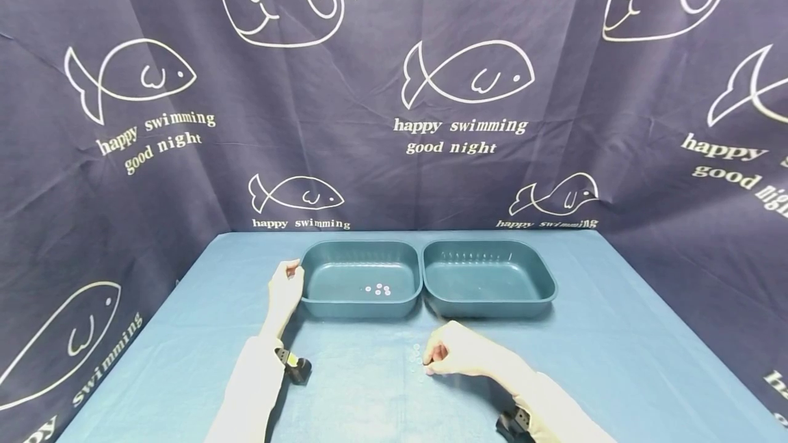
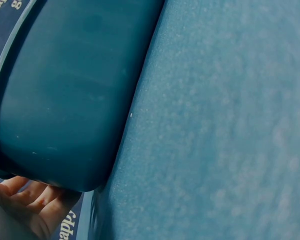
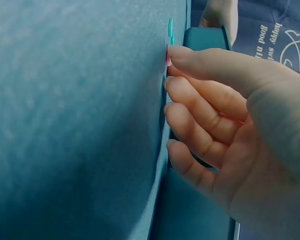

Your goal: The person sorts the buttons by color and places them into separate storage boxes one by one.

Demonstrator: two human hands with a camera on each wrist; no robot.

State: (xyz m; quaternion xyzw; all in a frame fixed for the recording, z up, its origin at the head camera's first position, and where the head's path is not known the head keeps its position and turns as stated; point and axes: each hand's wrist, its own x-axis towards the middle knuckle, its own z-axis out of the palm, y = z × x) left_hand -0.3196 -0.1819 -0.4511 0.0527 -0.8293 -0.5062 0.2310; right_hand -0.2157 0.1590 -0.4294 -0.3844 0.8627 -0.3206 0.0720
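Note:
My left hand holds the left end of a teal plastic bin, its fingers at the rim. In the left wrist view, those fingers curl behind the bin's end wall. Low over the cloth, my right hand pinches a small pink disc between thumb and index finger, the other fingers loosely bent. Beside its fingertips lie several small pale teal discs, seen edge-on as green slivers in the right wrist view. Several small pinkish discs lie on the left bin's floor.
A second teal bin stands right beside the first, their ends nearly touching. Light blue cloth covers the table. Behind it hangs a dark curtain printed with fish and whales. Each wrist wears a small black camera.

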